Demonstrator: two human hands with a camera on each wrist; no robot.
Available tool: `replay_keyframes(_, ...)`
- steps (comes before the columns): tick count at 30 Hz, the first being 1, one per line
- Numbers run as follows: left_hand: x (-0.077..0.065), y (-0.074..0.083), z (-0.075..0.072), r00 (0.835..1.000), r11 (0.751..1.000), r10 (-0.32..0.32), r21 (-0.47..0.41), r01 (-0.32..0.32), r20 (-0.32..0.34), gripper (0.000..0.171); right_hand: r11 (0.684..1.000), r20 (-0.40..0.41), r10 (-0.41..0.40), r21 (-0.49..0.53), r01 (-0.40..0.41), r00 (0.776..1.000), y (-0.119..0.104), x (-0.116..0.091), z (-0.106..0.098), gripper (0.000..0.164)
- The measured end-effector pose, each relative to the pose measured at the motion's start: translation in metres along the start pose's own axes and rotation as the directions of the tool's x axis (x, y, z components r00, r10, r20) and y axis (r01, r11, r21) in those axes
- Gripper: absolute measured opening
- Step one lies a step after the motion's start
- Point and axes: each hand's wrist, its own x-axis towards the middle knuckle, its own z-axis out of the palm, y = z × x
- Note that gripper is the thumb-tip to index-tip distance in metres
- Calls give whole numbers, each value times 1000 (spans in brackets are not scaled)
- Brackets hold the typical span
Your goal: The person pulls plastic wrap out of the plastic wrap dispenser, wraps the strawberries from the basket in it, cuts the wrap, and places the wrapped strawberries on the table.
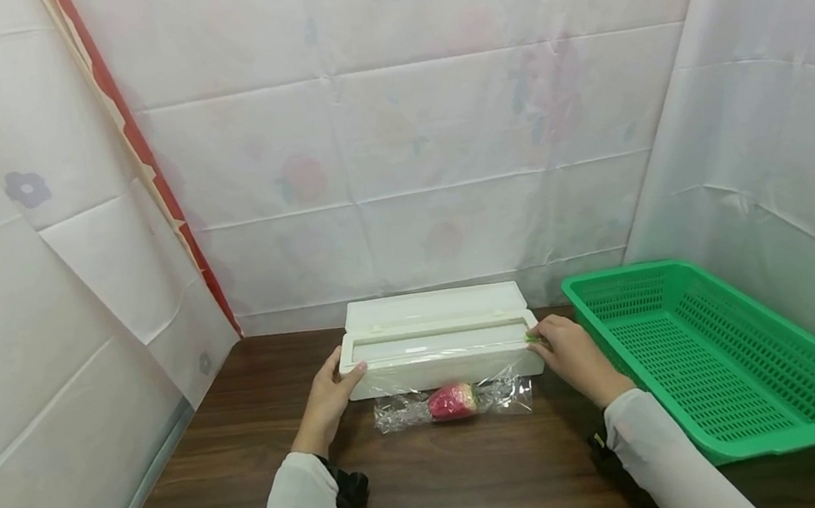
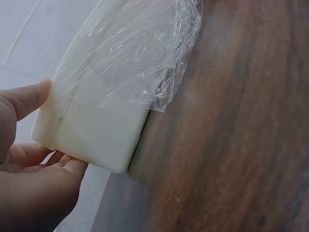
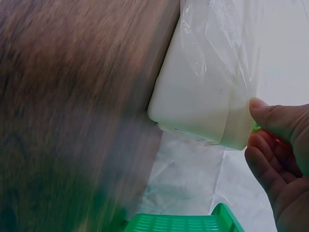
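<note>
A white cling film dispenser [image 1: 443,371] stands on the table, its lid [image 1: 434,306] raised at the back. My left hand [image 1: 332,388] grips its left end, thumb on the front and fingers round the side. At the right end, my right hand [image 1: 570,351] pinches a small green slider [image 3: 256,127] between thumb and fingers. Clear film [image 2: 166,48] drapes over the front of the dispenser down to the table. In front lies a pinkish-red, pale-ended piece that looks like fruit [image 1: 452,401], with crinkled film around it and spreading to both sides.
A green plastic basket [image 1: 708,371] with slotted walls stands to the right, beside my right forearm. Behind the dark wood table [image 1: 472,490] hangs a white patterned sheet [image 1: 424,135], with more sheeting on both sides.
</note>
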Motion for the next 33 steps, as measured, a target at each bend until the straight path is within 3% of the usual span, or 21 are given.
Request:
replay_keyframes(7,0,-1,-1,1000,1000,-19,15,19,-11,85,998,-17,-64,8,64,998,1,-2,0,18)
replay_keyframes(22,-5,3,-1,1000,1000,3,10,-3,3,86,991,32,-137,8,137,990,3,1,-2,24)
replay_keyframes(28,-3,1,0,1000,1000,-5,14,5,-6,84,975,-1,-215,49,215,977,4,2,0,28)
replay_keyframes(33,-1,-1,1,1000,1000,-6,19,6,-12,82,967,16,-242,87,240,970,3,3,1,32)
